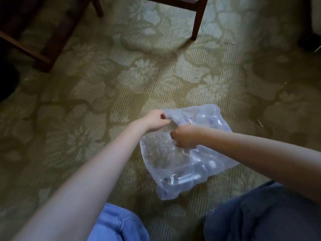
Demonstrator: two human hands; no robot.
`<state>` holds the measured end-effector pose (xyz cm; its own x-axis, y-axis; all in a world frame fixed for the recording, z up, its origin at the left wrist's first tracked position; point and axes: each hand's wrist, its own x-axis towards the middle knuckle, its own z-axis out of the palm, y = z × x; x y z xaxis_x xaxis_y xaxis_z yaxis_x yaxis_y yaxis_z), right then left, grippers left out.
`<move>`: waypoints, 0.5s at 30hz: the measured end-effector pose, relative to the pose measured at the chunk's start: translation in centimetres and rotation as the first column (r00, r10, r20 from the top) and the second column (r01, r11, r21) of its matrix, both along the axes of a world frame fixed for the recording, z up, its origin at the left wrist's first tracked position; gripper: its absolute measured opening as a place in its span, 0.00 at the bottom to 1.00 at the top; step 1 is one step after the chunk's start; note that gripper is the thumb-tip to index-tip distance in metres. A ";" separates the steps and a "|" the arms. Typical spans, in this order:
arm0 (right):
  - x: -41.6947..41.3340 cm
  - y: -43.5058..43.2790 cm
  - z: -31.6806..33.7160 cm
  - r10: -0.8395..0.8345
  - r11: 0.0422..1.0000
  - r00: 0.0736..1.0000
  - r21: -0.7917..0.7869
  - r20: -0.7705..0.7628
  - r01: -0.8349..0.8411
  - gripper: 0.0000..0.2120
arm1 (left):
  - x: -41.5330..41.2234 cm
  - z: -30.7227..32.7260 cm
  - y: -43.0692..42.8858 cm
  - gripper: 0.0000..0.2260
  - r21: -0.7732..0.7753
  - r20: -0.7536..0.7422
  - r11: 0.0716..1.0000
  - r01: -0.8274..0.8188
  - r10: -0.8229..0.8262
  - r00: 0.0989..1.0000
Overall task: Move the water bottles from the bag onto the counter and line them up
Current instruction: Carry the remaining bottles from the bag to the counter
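One clear plastic bag [187, 153], lying flat on patterned carpet [121, 84] just ahead of two knees [260, 214] in denim; counter not in view. Contents: several water bottles [180, 179], all within the bag, none out yet; exact count not readable through creased film. Pinched at upper left edge by left hand [157, 120], thumb and fingertips closed together on the plastic, presumably to lift and steady one lip of the mouth. Gripped nearer the middle by right hand [184, 137], fingers curled down and clamped on a bunch of film, likely to draw the opposite lip away and widen the opening. Set on the floor close to the knees, probably for easy reach with both arms. Long axis of bag: running away from the person, far end tipped slightly to the right; mouth apparently toward the left side, at the point of both grips, though edge hard to trace. Bottles at near end: on their sides, long axes roughly crosswise to the bag, white caps [212, 165] toward the right. Bottles at far end: blurred, orientation not determinable. Also present: dark wooden chair legs [198, 23] at far side, well apart from the bag. Stage judged: opening, ahead of first removal.
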<state>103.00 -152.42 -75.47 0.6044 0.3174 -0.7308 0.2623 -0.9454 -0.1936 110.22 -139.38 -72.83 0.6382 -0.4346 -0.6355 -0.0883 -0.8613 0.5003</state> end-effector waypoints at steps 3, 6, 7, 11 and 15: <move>-0.5 -1.2 -2.5 0.163 0.983 0.986 -0.086 -0.016 -0.164 0.16 | 1.5 -1.3 -0.5 0.10 0.008 0.022 0.998 0.055 -0.055 0.998; -0.2 -3.7 -3.3 0.114 0.970 0.993 -0.216 0.007 -0.110 0.17 | 2.2 -2.0 -1.1 0.10 -0.055 0.005 0.996 0.063 -0.063 0.998; 0.0 -4.4 -3.6 0.070 0.967 0.997 -0.248 0.026 -0.061 0.16 | 2.1 -2.0 -1.4 0.09 -0.079 -0.010 0.994 0.071 -0.072 0.997; -0.6 -5.4 -5.1 0.007 0.958 0.992 -0.287 0.122 0.028 0.16 | 1.4 -2.9 -2.8 0.09 -0.047 -0.026 0.989 0.140 -0.141 0.990; -2.1 -5.3 -7.9 -0.044 0.970 0.978 -0.227 0.202 0.090 0.24 | 0.7 -4.0 -3.1 0.13 -0.062 -0.015 0.993 0.097 -0.098 0.995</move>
